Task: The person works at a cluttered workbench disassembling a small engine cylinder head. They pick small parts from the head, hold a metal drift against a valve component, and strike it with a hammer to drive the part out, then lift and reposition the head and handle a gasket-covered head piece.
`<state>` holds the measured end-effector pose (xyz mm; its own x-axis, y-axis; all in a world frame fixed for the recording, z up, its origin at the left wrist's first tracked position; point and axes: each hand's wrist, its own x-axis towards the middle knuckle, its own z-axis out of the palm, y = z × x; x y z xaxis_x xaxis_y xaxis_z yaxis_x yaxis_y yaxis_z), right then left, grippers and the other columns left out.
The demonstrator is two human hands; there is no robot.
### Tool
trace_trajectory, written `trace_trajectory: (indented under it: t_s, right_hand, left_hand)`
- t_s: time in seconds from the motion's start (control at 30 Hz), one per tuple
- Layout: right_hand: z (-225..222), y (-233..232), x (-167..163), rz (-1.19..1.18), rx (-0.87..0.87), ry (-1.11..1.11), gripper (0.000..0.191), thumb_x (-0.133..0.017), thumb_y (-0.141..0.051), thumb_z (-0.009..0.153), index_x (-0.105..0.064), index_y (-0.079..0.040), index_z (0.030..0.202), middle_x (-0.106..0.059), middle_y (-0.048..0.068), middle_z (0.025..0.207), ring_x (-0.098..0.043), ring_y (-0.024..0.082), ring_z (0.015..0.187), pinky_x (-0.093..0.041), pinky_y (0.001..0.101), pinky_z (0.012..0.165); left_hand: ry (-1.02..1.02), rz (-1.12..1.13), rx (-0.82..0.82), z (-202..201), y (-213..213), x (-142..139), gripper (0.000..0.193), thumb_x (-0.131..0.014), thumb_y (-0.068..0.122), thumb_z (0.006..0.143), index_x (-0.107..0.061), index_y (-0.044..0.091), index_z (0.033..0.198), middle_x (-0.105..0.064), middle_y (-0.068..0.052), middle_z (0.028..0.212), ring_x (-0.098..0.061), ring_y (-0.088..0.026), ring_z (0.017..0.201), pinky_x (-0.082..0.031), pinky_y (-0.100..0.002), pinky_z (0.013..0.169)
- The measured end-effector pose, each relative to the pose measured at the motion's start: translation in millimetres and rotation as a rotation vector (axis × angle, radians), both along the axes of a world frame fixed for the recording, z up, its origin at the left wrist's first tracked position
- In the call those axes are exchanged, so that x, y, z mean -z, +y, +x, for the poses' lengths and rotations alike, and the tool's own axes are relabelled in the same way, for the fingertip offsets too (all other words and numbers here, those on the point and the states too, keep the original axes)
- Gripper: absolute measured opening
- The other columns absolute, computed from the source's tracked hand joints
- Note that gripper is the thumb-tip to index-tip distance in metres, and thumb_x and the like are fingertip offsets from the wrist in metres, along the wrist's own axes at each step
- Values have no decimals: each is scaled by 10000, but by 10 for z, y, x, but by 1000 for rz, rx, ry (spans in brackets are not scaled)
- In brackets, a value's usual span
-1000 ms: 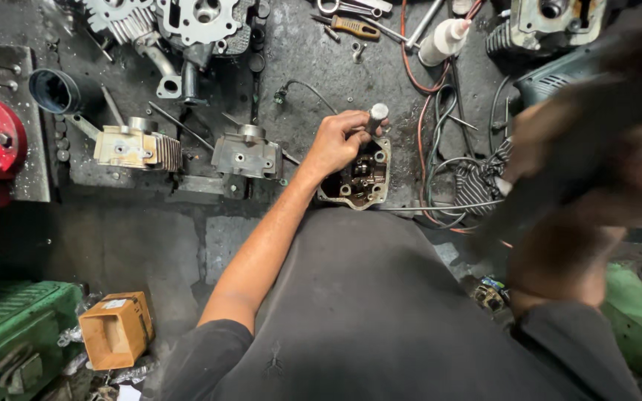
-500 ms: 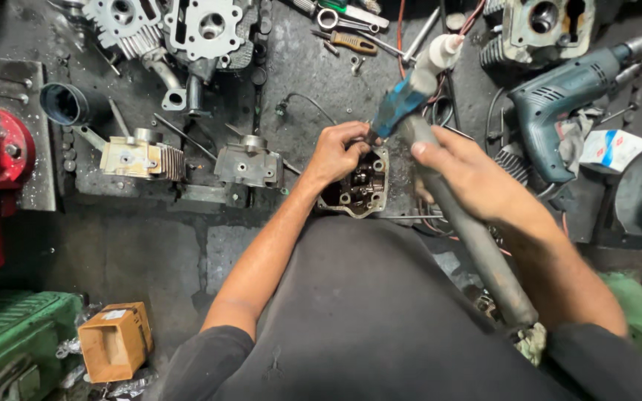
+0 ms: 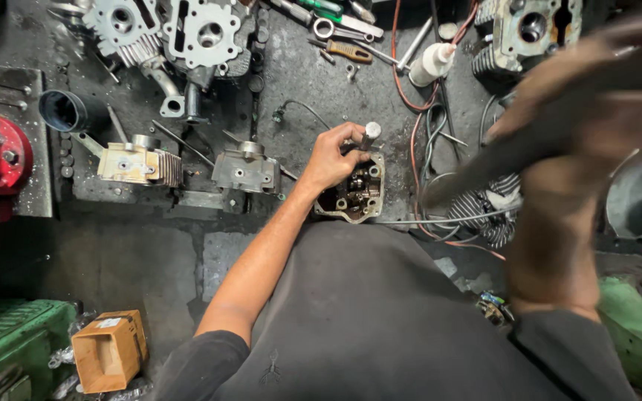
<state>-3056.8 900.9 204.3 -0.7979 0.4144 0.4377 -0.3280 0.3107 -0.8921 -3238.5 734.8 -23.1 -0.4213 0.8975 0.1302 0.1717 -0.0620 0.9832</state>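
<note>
Grimy dark workbench [image 3: 150,252], cluttered

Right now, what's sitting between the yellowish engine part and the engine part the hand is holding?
In the head view, a grey finned cylinder sits between the yellowish engine part and the cylinder head under the left hand.

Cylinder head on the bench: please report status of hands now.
Left hand grips a metal rod on the cylinder head. Right hand raised, blurred, holding a dark tool. Cables beside it.
</note>
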Motion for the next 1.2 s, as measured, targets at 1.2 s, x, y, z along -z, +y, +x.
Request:
trace_trajectory:
  t_s: [1.2]
  right_hand:
    - [-103, -509, 34, -466, -14, -872, 429, -580, -418, 990, -575, -12, 1127, -595, 42, 738, -619, 154, 574, -510, 308, 515]
  left_hand:
    - [78, -41, 40, -24, 6, -59, 221, -722, -42, 760, -638, 18, 955, -702, -106, 968, -704, -257, 928, -541, -343, 845]
